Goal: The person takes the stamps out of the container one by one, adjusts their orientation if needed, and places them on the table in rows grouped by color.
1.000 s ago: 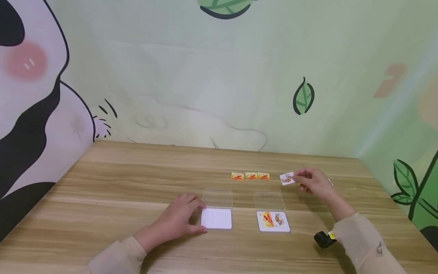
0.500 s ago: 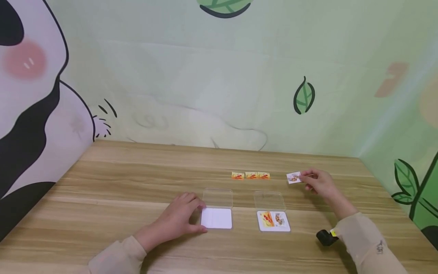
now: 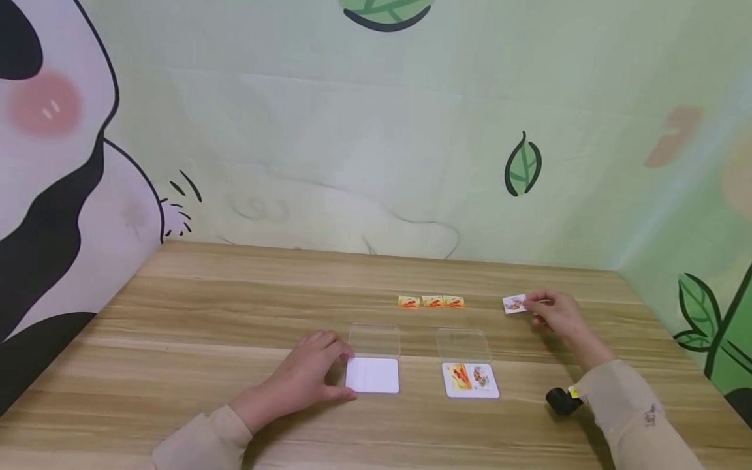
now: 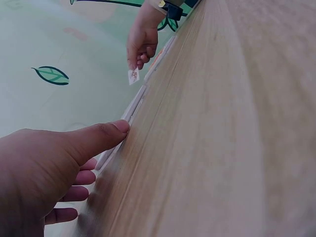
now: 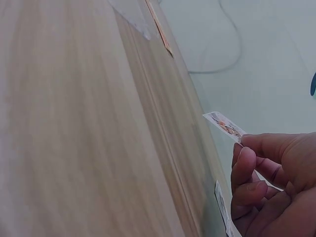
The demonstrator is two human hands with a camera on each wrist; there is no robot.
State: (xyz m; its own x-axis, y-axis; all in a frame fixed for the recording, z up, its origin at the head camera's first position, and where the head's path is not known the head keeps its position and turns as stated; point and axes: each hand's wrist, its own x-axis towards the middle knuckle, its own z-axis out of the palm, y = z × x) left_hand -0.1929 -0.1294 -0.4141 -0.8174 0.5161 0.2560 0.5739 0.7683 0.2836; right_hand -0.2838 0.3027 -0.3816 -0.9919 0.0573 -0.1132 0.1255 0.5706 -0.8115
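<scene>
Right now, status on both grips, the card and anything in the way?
Right grip pinching picture card, off table. Left grip bracketing left white case. No obstruction seen at card.

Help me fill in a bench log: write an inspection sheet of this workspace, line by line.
Surface: wood-grain table.
Job's things: plain white left case; right case showing two pictures; a clear panel behind each; three orange-yellow cards in a row beyond them; a white picture card held up; what looks like another card low in the right wrist view.
Clutter: nothing seen.
Hands: left hand holds the left case by its left end; right hand pinches the picture card in its fingers; black device at the right wrist.
Cables: nothing seen.
Surroundings: pale green wall with a cartoon animal and leaves.
</scene>
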